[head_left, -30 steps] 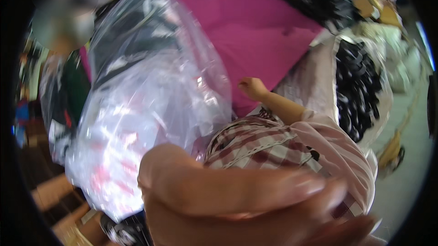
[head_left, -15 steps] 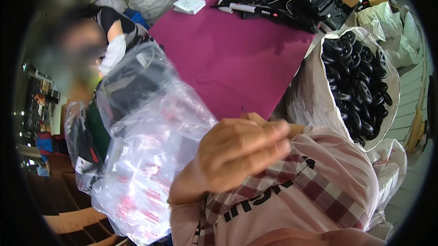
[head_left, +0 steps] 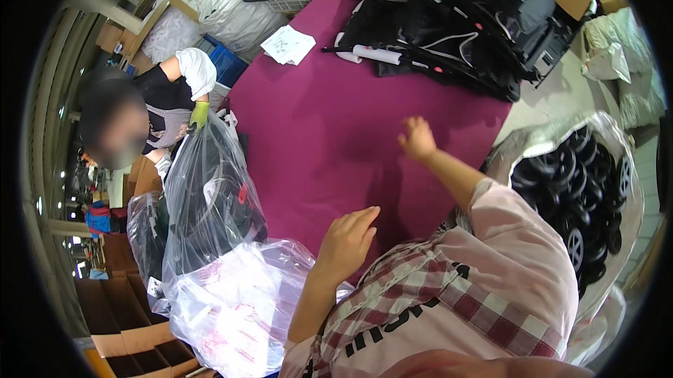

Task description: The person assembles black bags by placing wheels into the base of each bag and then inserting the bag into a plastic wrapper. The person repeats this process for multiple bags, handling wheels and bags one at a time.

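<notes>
Over the near edge of the maroon-covered table [head_left: 301,146] is my left hand [head_left: 347,243], its fingers stretched out and nothing in them. Farther out, my right hand [head_left: 418,139] reaches above the cloth, empty, with the thumb apart from slightly bent fingers. Beyond it lie black folding frames [head_left: 434,34] with fabric and white-wrapped tubes, which neither hand touches. Left of my left hand rests a heap of clear plastic bags [head_left: 231,308] with red print. A larger clear bag [head_left: 207,196] around something dark stands behind that heap.
A co-worker's green-gloved hand [head_left: 198,117] holds the top of the larger bag at the left. White papers [head_left: 288,45] lie on the far left of the table. On the right stands a white sack [head_left: 634,217] full of black wheels [head_left: 568,189]. Cardboard boxes [head_left: 133,339] sit at lower left.
My hands, close together before my chest earlier, have separated; the right has moved out over the table. The co-worker has leaned in and taken hold of the bag's top. My view has shifted.
</notes>
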### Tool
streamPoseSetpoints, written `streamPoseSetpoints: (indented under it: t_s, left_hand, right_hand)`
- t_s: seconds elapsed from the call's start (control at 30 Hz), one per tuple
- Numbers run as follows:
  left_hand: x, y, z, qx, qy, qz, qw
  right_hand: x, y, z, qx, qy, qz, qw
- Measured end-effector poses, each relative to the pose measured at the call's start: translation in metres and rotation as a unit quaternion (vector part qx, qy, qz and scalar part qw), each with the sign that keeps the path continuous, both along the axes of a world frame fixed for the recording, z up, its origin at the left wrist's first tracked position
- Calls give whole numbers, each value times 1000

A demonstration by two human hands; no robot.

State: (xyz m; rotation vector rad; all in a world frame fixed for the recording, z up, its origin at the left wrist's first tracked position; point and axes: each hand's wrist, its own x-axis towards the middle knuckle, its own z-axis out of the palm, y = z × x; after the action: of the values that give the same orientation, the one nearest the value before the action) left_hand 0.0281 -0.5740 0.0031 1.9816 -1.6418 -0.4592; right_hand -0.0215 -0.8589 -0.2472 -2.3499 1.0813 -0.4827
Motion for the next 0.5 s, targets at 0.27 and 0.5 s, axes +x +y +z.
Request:
streamPoseSetpoints:
  t_s: [0.27,0.5]
  left_hand:
    - [16,-16,-33,167,67,185,966]
    - [30,-23,-36,207,87,224,948]
  right_hand:
    - [30,-256,11,-46,153,-174,972]
    - [20,-287,-12,-5,218,-101,971]
